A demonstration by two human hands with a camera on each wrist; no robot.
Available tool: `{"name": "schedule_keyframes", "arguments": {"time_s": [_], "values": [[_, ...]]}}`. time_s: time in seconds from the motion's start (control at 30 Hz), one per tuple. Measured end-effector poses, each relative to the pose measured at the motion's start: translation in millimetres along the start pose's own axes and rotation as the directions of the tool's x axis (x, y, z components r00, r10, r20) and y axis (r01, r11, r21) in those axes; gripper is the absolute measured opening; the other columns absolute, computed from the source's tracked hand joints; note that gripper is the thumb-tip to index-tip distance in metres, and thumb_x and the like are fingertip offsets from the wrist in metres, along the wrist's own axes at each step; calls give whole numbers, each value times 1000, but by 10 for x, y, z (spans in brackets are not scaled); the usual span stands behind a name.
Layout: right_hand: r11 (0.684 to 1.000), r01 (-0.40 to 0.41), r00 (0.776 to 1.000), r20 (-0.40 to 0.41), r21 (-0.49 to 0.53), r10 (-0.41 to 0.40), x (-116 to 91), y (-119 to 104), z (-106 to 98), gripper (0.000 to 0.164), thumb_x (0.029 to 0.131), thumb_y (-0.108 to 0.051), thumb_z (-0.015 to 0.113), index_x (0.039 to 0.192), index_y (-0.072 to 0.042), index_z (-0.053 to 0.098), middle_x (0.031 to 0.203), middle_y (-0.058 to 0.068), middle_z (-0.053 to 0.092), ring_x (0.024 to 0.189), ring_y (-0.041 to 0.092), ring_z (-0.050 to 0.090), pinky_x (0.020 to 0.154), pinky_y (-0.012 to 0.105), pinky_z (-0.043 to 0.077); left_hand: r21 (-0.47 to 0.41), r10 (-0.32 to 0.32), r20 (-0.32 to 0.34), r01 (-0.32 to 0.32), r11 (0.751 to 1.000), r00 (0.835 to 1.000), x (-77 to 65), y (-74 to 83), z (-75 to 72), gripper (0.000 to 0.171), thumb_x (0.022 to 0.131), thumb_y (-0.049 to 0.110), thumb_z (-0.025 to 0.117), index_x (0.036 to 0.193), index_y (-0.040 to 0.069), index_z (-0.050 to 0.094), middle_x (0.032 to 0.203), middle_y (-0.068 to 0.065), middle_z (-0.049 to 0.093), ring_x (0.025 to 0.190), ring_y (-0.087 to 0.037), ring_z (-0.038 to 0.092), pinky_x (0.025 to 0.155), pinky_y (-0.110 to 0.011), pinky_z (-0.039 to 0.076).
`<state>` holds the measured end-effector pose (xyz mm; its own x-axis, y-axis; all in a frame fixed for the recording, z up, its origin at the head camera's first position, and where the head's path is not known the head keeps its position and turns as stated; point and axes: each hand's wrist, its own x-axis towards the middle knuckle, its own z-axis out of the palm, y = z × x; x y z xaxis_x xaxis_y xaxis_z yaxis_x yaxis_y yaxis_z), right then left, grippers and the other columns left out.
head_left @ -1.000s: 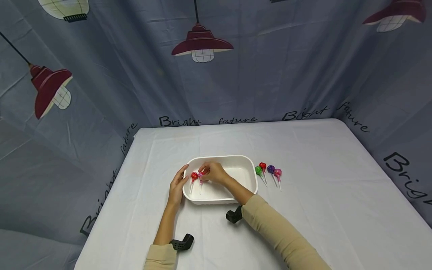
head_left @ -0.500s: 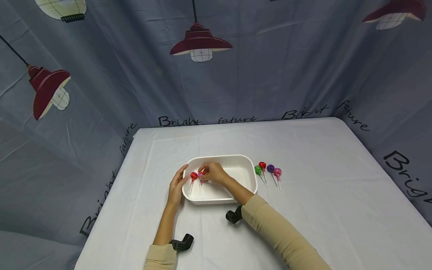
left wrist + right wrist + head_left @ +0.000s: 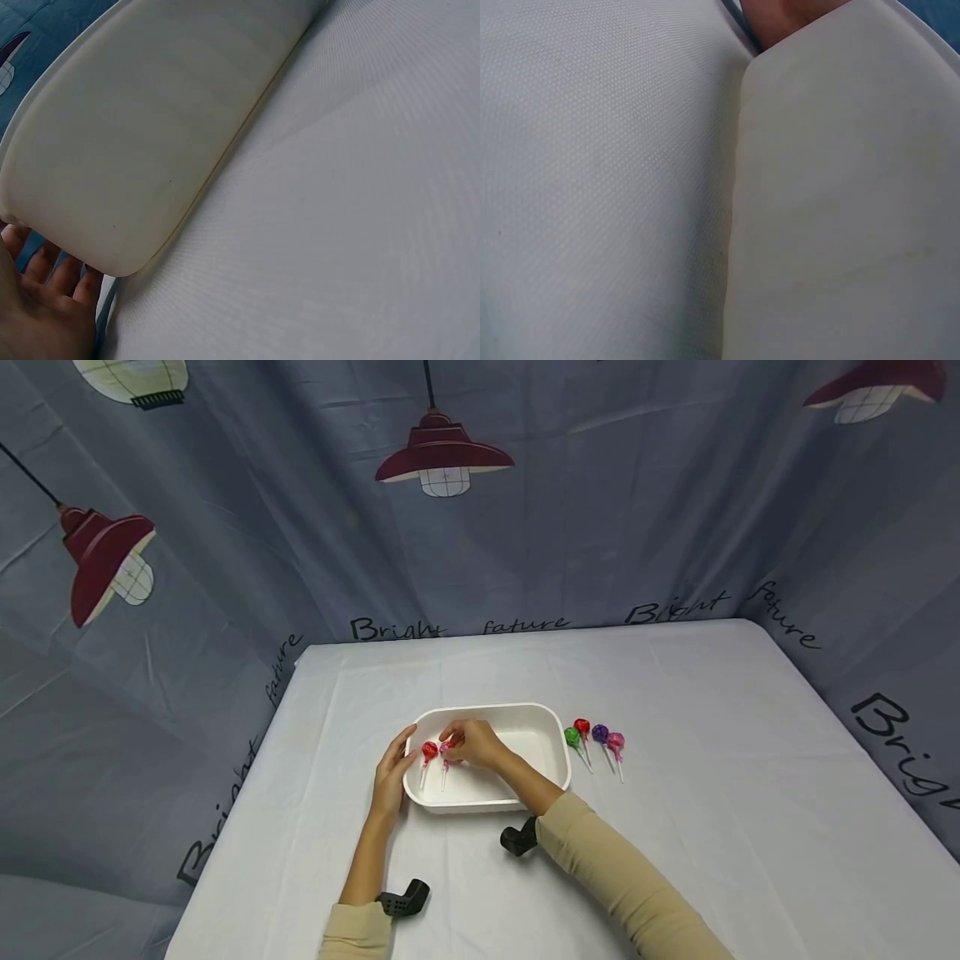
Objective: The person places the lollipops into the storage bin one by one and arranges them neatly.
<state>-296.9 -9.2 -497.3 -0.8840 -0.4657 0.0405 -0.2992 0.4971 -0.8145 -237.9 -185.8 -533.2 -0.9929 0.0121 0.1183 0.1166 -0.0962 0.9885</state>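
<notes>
In the head view, a white tray (image 3: 510,802) stands on the table. My left hand (image 3: 388,781) holds its left end, the thumb over the rim; the left wrist view shows its fingers (image 3: 67,276) along the outer wall. Inside the tray my right hand (image 3: 476,745) pinches a pink lollipop (image 3: 445,763) near its candy head, which the fingers partly cover. A red lollipop (image 3: 428,752) lies just left of it, both sticks toward me. The right wrist view shows the tray's outer wall (image 3: 840,195), with the right hand itself out of sight.
Right of the tray lie a green lollipop (image 3: 573,737), a red lollipop (image 3: 582,727), a purple lollipop (image 3: 601,734) and a pink lollipop (image 3: 616,742). White cloth (image 3: 697,793) covers the table. A grey printed curtain (image 3: 600,527) hangs behind and at the sides.
Both hands, the tray and the lollipops keep their places relative to each other. Only the head view has shifted very slightly.
</notes>
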Motion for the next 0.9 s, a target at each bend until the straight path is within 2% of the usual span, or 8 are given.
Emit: {"name": "schedule_keyframes", "arguments": {"time_s": [0.13, 0.37, 0.67, 0.9], "values": [[1000, 4, 1000, -5, 3, -4, -2, 5, -17, 21, 74, -3, 76, 93, -1, 68, 76, 7, 65, 59, 8, 57, 54, 18, 46, -5, 3, 0, -3, 1000, 1000, -1, -7, -7, 42, 94, 11, 48, 136, 12, 45, 143, -5, 37, 130, -21, 34, 99, -21, 35], [1000, -14, 1000, -9, -10, 13, 11, 20, -17, 22, 72, -3, 77, 92, -2, 69, 77, 6, 66, 65, 10, 57, 58, 17, 46, -5, 2, 0, -2, 1000, 1000, 3, -7, -4, 42, 94, 11, 48, 137, 12, 45, 144, -5, 36, 131, -22, 33, 100, -22, 34], [999, 18, 1000, 3, -29, -18, 29, 22, 2, 21, 73, -1, 76, 92, 1, 70, 85, 8, 68, 69, 10, 59, 63, 15, 47, -3, -7, -5, 7, 1000, 1000, 2, -5, -9, 42, 94, 12, 48, 135, 15, 47, 142, 1, 39, 130, -16, 34, 102, -25, 32], [998, 24, 1000, 3, -50, -24, 34, 26, 6, 21, 73, -3, 76, 94, 0, 70, 84, 6, 68, 70, 10, 60, 63, 16, 47, -17, -3, 4, 3, 1000, 1000, 5, -2, -6, 42, 94, 10, 47, 136, 14, 46, 142, -3, 39, 129, -19, 36, 100, -24, 35]]}}
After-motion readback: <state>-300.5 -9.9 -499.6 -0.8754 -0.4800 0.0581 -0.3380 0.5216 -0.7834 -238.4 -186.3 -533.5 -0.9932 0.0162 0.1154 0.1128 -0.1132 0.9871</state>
